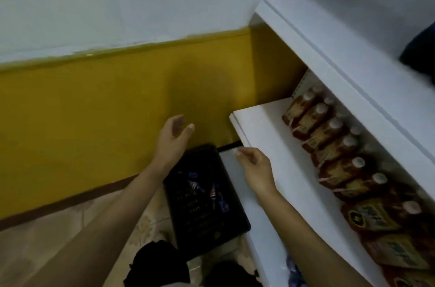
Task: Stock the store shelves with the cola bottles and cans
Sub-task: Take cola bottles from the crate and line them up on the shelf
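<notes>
A black plastic crate (207,221) stands on the floor beside the white shelving, holding a few cola bottles (214,192) with red, white and blue labels. My left hand (173,138) hovers above the crate's far end, fingers relaxed, holding nothing. My right hand (255,166) hangs above the crate's right side, next to the edge of the middle shelf (266,136), fingers loosely curled and empty. A dark blue object (420,51), blurred, sits on the upper shelf (341,35) at the right edge.
Brown tea bottles (334,143) with white caps fill the back of the middle shelf in rows. A yellow and white wall (98,103) rises behind the crate. The tiled floor (58,230) lies at left. My dark-clothed knees (160,265) are at the bottom.
</notes>
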